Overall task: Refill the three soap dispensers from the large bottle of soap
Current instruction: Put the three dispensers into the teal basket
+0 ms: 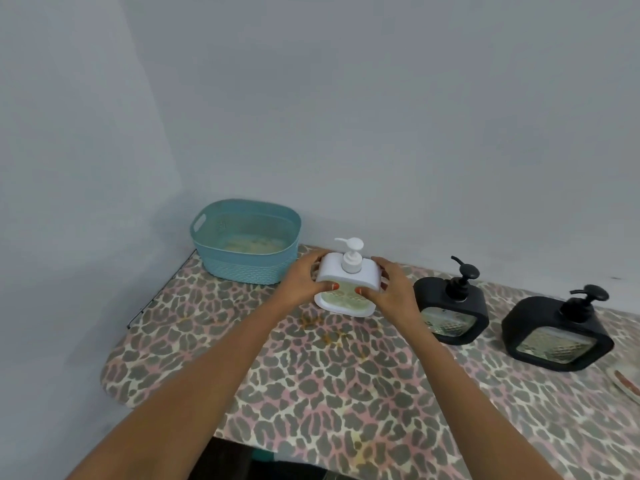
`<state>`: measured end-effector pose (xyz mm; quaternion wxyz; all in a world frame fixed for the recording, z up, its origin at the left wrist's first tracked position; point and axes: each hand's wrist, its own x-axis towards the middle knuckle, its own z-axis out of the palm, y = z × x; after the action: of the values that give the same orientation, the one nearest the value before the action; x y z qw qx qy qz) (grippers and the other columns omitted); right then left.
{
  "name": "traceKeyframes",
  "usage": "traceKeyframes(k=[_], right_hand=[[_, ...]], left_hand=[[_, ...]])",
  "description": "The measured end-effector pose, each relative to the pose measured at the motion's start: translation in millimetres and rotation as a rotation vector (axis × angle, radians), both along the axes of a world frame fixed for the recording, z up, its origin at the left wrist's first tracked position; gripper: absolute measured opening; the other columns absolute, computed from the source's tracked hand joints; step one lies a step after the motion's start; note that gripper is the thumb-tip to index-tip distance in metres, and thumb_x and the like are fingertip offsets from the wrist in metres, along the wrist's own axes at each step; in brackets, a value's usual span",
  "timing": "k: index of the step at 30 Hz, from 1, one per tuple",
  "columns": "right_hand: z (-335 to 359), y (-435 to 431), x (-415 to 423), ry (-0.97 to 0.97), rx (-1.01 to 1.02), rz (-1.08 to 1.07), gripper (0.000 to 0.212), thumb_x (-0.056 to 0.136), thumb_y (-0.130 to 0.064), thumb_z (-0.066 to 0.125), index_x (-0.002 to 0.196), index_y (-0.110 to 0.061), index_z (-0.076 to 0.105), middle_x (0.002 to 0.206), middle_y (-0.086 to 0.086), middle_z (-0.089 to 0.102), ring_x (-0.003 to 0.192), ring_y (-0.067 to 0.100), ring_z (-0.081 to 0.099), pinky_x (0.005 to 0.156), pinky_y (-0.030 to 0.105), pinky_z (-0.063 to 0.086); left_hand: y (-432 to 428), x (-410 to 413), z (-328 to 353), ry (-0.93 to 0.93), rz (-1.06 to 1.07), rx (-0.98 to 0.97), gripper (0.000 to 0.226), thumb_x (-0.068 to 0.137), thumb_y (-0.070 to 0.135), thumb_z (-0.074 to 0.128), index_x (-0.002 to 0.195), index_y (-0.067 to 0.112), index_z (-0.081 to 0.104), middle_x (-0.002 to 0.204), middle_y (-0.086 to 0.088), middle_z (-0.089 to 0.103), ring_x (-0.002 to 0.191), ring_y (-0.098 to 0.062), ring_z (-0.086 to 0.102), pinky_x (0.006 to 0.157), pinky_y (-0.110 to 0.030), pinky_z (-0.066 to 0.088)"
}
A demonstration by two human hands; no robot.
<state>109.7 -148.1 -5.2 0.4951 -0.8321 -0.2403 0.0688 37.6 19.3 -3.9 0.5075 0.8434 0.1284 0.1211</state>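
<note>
A white square soap dispenser (346, 287) with a white pump stands upright on the leopard-print board (311, 375). My left hand (303, 278) grips its left side and my right hand (391, 289) grips its right side, thumbs on its front window. To its right stand two black dispensers with black pumps, one close (450, 306) and one further right (557, 332). Both have clear front windows. No large soap bottle is in view.
A teal plastic basket (246, 242) sits at the board's far left corner against the grey wall. The edge of a pale dish (627, 379) shows at the right border. The board's rounded left end (114, 368) drops off to the floor.
</note>
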Motion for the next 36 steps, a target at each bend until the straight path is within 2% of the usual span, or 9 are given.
traceKeyframes(k=[4,13,16,20,22,25,27,31,36], right_hand=[[5.0,-0.2,-1.9,-0.021,0.006,0.031,0.054,0.074,-0.008,0.073,0.123,-0.011,0.052,0.118,0.004,0.055,0.099,0.010,0.048,0.086,0.025,0.042],[49.4,28.0,-11.8,-0.113,-0.089,0.179,0.062,0.071,-0.014,0.078,0.127,-0.011,0.050,0.125,0.007,0.056,0.107,0.018,0.054,0.087,0.022,0.042],[70.9,47.8,-15.6,-0.159,-0.065,0.228,0.061,0.069,-0.013,0.079,0.123,-0.010,0.054,0.121,0.007,0.059,0.098,0.013,0.053,0.083,0.019,0.042],[98.1,77.7,-15.0,-0.173,-0.051,0.325,0.058,0.068,-0.015,0.080,0.121,-0.013,0.056,0.118,0.004,0.060,0.098,0.013,0.056,0.084,0.021,0.045],[111.1,95.6,-13.1,-0.174,-0.047,0.373,0.056,0.069,-0.016,0.080,0.120,-0.013,0.057,0.117,0.002,0.061,0.098,0.013,0.056,0.085,0.024,0.047],[129.4,120.6,-7.8,-0.126,-0.089,0.462,0.054,0.070,-0.015,0.079,0.119,-0.012,0.058,0.115,0.002,0.062,0.101,0.015,0.059,0.086,0.025,0.047],[140.6,133.9,-2.9,-0.081,-0.123,0.518,0.053,0.069,-0.013,0.079,0.118,-0.011,0.059,0.114,0.003,0.064,0.101,0.019,0.061,0.084,0.026,0.049],[154.2,150.5,3.1,-0.060,-0.162,0.587,0.051,0.068,-0.014,0.080,0.115,-0.012,0.061,0.109,0.003,0.065,0.095,0.017,0.064,0.073,0.017,0.051],[158.4,168.2,10.6,-0.069,-0.133,0.586,0.053,0.068,-0.015,0.080,0.117,-0.012,0.060,0.110,0.001,0.064,0.097,0.016,0.062,0.074,0.017,0.049]], left_hand=[[2.1,-2.7,0.3,-0.037,0.010,-0.006,0.066,0.066,0.005,0.079,0.125,0.012,0.051,0.107,0.009,0.053,0.098,-0.008,0.052,0.067,0.005,0.038],[35.3,-40.7,36.1,-0.078,0.079,0.089,0.065,0.063,0.021,0.083,0.121,0.014,0.055,0.113,0.004,0.061,0.097,-0.005,0.055,0.076,-0.011,0.042],[53.2,-54.1,57.5,-0.108,0.126,0.133,0.065,0.063,0.022,0.083,0.121,0.013,0.056,0.110,0.006,0.060,0.097,-0.006,0.056,0.073,-0.006,0.042],[78.2,-67.8,84.2,-0.130,0.191,0.172,0.062,0.063,0.019,0.083,0.119,0.011,0.057,0.110,0.001,0.061,0.093,-0.008,0.055,0.066,0.001,0.041],[91.8,-72.9,96.1,-0.139,0.224,0.181,0.058,0.063,0.019,0.083,0.115,0.011,0.059,0.110,-0.002,0.064,0.090,-0.008,0.056,0.065,0.002,0.040],[108.9,-79.6,107.5,-0.135,0.282,0.184,0.054,0.064,0.022,0.083,0.112,0.012,0.062,0.108,-0.002,0.066,0.089,-0.007,0.058,0.069,-0.007,0.043],[117.3,-83.4,112.1,-0.130,0.312,0.173,0.052,0.065,0.022,0.083,0.111,0.013,0.063,0.103,0.000,0.065,0.085,-0.006,0.059,0.065,-0.003,0.044],[128.7,-87.8,120.8,-0.135,0.331,0.158,0.049,0.065,0.023,0.082,0.109,0.013,0.064,0.094,0.005,0.063,0.078,-0.003,0.059,0.063,-0.001,0.045],[142.3,-83.9,129.5,-0.149,0.350,0.184,0.052,0.065,0.022,0.082,0.112,0.012,0.062,0.097,0.005,0.062,0.082,-0.007,0.059,0.062,-0.001,0.045]])
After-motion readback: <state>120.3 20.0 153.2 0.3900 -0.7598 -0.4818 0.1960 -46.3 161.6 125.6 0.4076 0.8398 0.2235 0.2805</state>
